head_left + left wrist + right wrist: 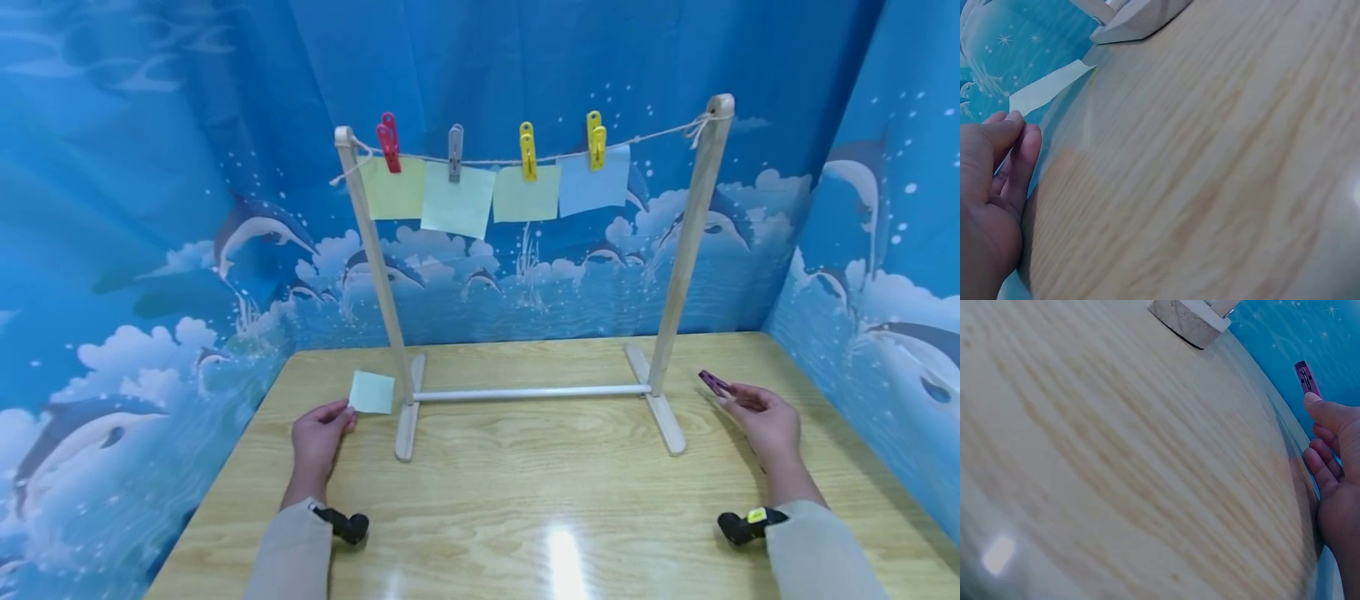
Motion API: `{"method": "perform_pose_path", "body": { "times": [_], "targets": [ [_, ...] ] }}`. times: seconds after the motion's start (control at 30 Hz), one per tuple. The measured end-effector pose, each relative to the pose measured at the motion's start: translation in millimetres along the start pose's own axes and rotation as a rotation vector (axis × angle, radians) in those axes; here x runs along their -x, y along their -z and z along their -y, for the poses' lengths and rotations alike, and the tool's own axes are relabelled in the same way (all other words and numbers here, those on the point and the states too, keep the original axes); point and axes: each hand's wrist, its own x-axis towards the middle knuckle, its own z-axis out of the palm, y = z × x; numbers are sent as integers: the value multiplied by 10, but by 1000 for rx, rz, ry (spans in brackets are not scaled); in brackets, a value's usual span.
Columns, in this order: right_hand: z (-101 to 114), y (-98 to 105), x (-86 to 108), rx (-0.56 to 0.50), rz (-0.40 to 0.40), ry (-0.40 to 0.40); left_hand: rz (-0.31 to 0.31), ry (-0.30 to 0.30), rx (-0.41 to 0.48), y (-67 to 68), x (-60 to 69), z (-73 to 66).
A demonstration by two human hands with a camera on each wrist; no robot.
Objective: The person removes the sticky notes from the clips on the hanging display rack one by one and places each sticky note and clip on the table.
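Note:
A small pale green paper square [372, 392] is pinched at its lower left corner by my left hand [321, 440], just left of the wooden stand's left foot [406, 432]. The left wrist view shows the paper [1050, 87] nearly edge-on between thumb and fingers. My right hand [768, 425] pinches a dark purple clothespin [715, 383] to the right of the stand. In the right wrist view the clothespin [1307, 378] points up and away from the thumb. Above, a string [555, 157] between the posts carries several paper squares, each under a clothespin.
The stand has a left post [378, 267], a right post [690, 250] and a low white crossbar [532, 392]. Yellow [596, 142], grey [455, 154] and red clothespins [389, 143] sit on the string. A blue dolphin-print curtain [480, 300] encloses the wooden table [525, 483] at the back and sides.

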Motion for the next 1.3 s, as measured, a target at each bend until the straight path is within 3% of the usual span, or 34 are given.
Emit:
{"method": "perform_pose_path", "body": {
  "times": [0.23, 0.37, 0.77, 0.93, 1.3],
  "targets": [
    [-45, -91, 7, 70, -27, 99, -31, -102, -181, -8, -2, 9],
    [-45, -141, 33, 142, -30, 126, -55, -131, -240, 5, -3, 29],
    [-52, -171, 64, 262, 7, 235, -49, -104, -262, 8, 19, 82],
    [-61, -184, 50, 300, 10, 268, -71, -128, -291, -6, 38, 111],
    [-59, -119, 82, 264, 15, 240, -72, -175, -289, -57, 21, 100]
  ]
}}
